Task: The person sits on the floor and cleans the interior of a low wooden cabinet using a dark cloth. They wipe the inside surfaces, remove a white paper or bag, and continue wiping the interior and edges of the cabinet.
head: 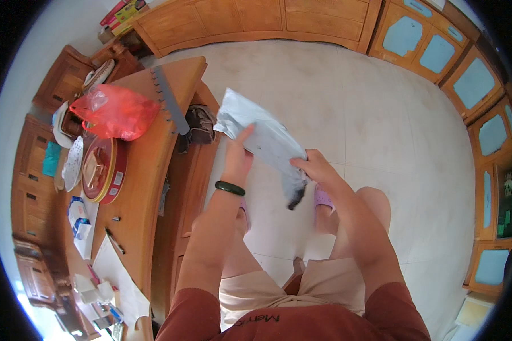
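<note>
A pale grey-white plastic bag [262,121], flat and creased like a mailing pouch, is held slanted in front of me above the floor. My left hand [241,147] grips its lower left edge, one digit lying over the upper face and the other fingers hidden below. At the right end, my right hand [313,165] pinches the plastic between thumb and fingers. From that end hangs a translucent flap with a dark, blurred tip [298,197]; what the tip is I cannot tell. The bag's contents are hidden.
On my left a wooden table [153,170] carries a red plastic bag [119,111], a grey toothed strip [168,102], a round red tin [115,170], a tissue pack [79,217], a pen [115,241] and paper [119,277]. Wooden cabinets [247,19] line the far and right sides.
</note>
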The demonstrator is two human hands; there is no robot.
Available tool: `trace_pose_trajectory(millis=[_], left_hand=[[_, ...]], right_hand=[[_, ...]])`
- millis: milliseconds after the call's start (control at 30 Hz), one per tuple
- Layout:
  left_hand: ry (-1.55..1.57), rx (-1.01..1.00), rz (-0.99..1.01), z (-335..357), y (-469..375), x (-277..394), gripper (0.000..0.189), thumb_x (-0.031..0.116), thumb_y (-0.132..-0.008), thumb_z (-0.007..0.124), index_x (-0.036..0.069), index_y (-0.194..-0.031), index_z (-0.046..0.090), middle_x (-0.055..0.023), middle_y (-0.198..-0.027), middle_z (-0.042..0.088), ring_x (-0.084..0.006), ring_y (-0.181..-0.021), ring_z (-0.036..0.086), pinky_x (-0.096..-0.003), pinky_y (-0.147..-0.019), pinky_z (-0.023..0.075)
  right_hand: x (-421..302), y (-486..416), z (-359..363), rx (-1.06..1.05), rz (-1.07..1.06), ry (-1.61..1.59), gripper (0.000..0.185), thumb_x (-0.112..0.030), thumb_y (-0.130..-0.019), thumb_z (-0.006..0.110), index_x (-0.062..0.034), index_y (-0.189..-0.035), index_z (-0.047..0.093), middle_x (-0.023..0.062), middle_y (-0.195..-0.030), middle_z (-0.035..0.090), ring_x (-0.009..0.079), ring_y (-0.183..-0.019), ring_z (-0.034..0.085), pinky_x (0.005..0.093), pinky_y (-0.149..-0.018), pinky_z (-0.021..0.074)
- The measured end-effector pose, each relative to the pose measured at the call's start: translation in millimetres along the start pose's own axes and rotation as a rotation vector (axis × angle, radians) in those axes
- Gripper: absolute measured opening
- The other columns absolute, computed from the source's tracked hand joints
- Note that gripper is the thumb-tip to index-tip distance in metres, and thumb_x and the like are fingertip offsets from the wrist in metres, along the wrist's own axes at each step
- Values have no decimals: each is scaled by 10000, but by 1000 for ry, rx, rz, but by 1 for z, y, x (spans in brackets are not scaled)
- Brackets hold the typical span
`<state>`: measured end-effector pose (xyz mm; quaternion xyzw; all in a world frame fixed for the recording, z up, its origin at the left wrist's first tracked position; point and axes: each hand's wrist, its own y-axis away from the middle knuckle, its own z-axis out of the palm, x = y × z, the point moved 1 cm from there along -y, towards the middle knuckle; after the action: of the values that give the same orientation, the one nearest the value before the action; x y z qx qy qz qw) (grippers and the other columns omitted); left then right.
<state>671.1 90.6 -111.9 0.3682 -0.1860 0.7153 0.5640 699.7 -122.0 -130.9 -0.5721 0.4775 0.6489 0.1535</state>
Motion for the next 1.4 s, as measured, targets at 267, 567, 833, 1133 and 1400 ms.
trace_pose_trajectory(millis=[267,567,833,1133,1400], left_hand=[[-526,9,100,-27,-16,22,435,119,-783,750,6,-1162,570,-49,-1035,618,-136,-920,565,-269,-819,442],[-547,29,132,-25,-13,36,317,189,-806,740,-2,-1029,619,-39,-916,633,-126,-815,562,-260,-730,445],[-1155,43,268,-41,-18,28,297,217,-790,726,-57,-832,620,-105,-699,614,-174,-693,586,-310,-675,467],[-235,73,-61,-15,-7,1,713,467,-871,633,42,-1375,360,-88,-1342,458,-225,-1214,439,-378,-1009,358],[-131,-52,-134,10,5,-17,571,206,-844,706,-53,-1289,459,-128,-1250,553,-239,-1140,533,-366,-983,417]], right_hand=[[-6,14,-24,49,0,277,331,-248,-725,698,32,-895,656,70,-682,585,164,-578,536,300,-549,430],[-8,12,-29,116,-63,476,318,-280,-709,709,-7,-871,683,126,-735,651,244,-664,620,361,-645,488],[-2,11,-23,182,-102,640,275,-270,-703,702,-51,-869,695,123,-721,647,245,-666,622,352,-628,481],[-9,6,-19,168,-185,6,257,-208,-770,708,25,-869,665,16,-694,595,89,-580,519,267,-509,399],[-17,2,9,-5,-188,30,392,-228,-768,715,43,-1035,621,27,-707,578,120,-583,521,274,-521,410]])
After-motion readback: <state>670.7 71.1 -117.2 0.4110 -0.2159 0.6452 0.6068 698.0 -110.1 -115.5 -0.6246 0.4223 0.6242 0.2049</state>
